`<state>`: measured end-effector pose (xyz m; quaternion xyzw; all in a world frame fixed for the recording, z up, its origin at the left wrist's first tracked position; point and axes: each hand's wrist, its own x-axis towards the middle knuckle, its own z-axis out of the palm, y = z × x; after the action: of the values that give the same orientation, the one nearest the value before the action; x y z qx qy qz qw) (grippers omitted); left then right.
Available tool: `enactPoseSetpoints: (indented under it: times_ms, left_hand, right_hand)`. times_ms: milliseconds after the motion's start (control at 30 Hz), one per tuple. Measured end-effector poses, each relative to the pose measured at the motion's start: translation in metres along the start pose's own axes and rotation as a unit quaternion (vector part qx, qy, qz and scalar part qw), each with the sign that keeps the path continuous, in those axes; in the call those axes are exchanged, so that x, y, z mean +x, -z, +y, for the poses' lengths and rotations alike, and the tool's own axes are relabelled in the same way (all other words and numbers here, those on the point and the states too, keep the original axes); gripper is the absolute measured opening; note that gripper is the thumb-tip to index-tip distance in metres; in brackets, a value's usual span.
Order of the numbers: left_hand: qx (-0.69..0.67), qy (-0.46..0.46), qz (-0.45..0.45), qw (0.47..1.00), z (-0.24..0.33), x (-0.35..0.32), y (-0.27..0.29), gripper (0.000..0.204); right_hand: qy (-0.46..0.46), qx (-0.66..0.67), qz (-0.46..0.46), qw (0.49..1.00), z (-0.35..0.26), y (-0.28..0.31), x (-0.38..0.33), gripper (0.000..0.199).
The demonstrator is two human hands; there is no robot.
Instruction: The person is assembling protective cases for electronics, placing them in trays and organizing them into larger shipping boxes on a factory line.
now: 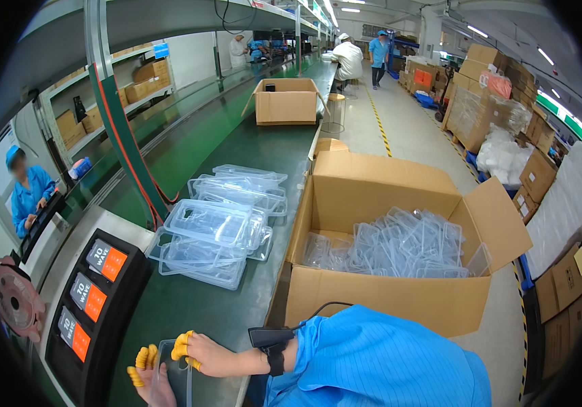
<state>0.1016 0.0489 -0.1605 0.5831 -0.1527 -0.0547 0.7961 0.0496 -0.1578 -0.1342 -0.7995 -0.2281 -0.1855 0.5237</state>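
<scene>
At the lower left, a clear plastic tray (pixel 181 386) is between my two hands at the near end of the bench. My left hand (pixel 153 382), with yellow finger cots, grips the tray's left side. From the right, my right hand (pixel 204 354), also in yellow finger cots, has its fingers closed on the tray's upper edge. A black band with a wired box circles my right wrist. Beyond my hands lies an untidy stack of similar clear trays (pixel 213 227). Left of them, a black stand (pixel 104 315) bears three grey-and-orange boxes.
On my right, an open carton (pixel 386 298) contains many clear plastic pieces (pixel 406 247). Another carton (pixel 285 108) sits farther along the green bench. A metal post (pixel 118 115) rises beside the trays. Co-workers are at the left and far back; stacked cartons (pixel 481 102) line the aisle.
</scene>
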Motion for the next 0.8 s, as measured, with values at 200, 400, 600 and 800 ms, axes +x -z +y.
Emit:
enactPoseSetpoints:
  times_ms: [200, 400, 600, 800]
  left_hand:
    - [-0.010, 0.001, -0.044, 0.999, -0.011, 0.000, -0.006, 0.038]
    - [0.006, 0.008, -0.010, 1.000, -0.016, 0.000, -0.012, 0.041]
    - [0.063, 0.000, 0.068, 0.996, -0.022, -0.003, -0.010, 0.045]
    - [0.229, -0.021, 0.233, 0.945, -0.023, 0.002, 0.021, 0.049]
  right_hand:
    - [0.016, -0.050, 0.029, 0.998, 0.007, 0.003, 0.000, 0.043]
    - [0.013, -0.019, 0.011, 1.000, 0.008, 0.005, 0.002, 0.046]
    - [0.034, 0.023, 0.078, 0.996, 0.003, 0.003, 0.003, 0.056]
    - [-0.001, 0.037, -0.014, 0.999, -0.002, 0.009, 0.004, 0.042]
